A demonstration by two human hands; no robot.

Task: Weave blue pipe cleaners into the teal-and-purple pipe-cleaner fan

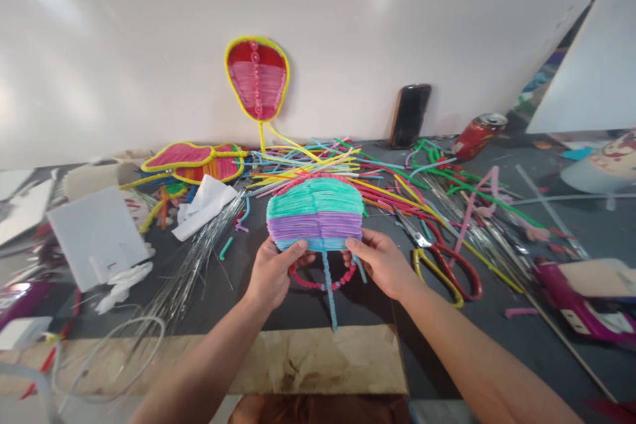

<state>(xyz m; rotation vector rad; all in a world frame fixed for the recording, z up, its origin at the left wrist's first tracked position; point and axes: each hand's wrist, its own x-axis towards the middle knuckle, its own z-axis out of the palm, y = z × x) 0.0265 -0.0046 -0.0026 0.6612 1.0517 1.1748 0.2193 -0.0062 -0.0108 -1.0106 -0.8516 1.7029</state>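
Note:
Between my two hands is a fan-shaped piece of pipe cleaners (318, 212), banded green, purple and blue, with a red rim showing at its top and bottom. A twisted blue stem (331, 301) runs down its middle and hangs below it. My left hand (275, 268) pinches the lower left edge, thumb on top. On the lower right edge, my right hand (380, 258) grips in the same way, and a loose blue end dangles beside its fingers. The open lower part of the red rim shows between the hands.
Loose pipe cleaners (308, 162) pile up behind the piece. Scissors (447, 268) with red and yellow handles lie right. A finished pink fan (257, 83) leans on the white board. A phone (410, 116), a red can (479, 136) and a purple glue gun (586, 305) are further right.

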